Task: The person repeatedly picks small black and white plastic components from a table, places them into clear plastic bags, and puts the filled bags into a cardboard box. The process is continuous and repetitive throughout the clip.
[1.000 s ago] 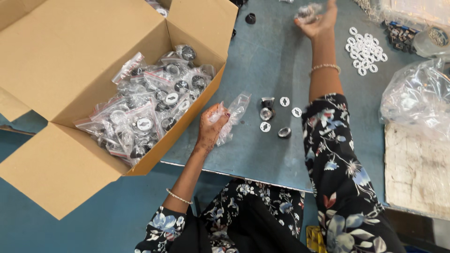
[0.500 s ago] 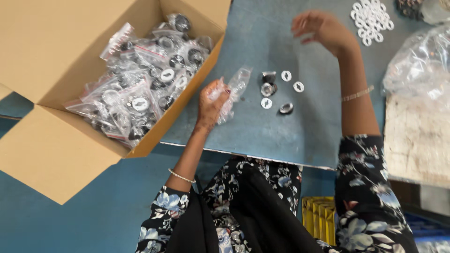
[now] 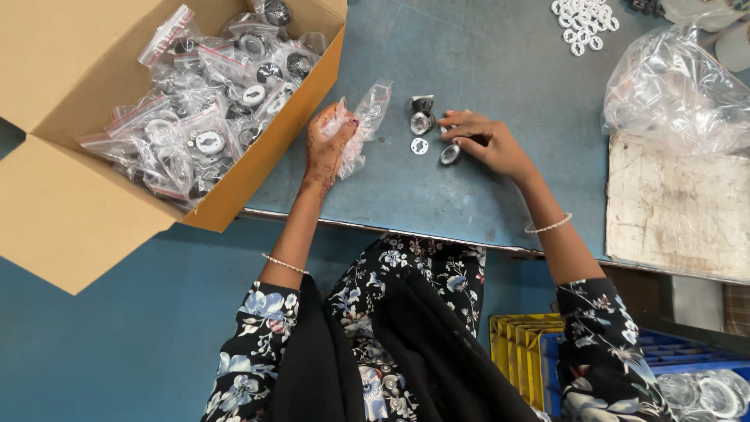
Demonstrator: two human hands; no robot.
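My left hand (image 3: 328, 144) grips a small clear plastic bag (image 3: 366, 117) just right of the cardboard box. My right hand (image 3: 484, 142) rests on the blue table (image 3: 484, 55), fingers curled over small parts. Its fingertips touch a round black and metal piece (image 3: 451, 154). Beside it lie a flat white disc (image 3: 419, 146) and a shiny round knob part (image 3: 422, 121) with a dark piece behind it.
An open cardboard box (image 3: 258, 168) at the left holds several bagged parts (image 3: 211, 94). White washers (image 3: 586, 19) lie at the far right, a crumpled clear bag (image 3: 676, 94) and a white board (image 3: 676, 207) at the right. Yellow and blue crates (image 3: 531, 340) stand below the table.
My right hand came back from the far side of the table to the small parts in front of me. My left hand kept hold of the clear bag.
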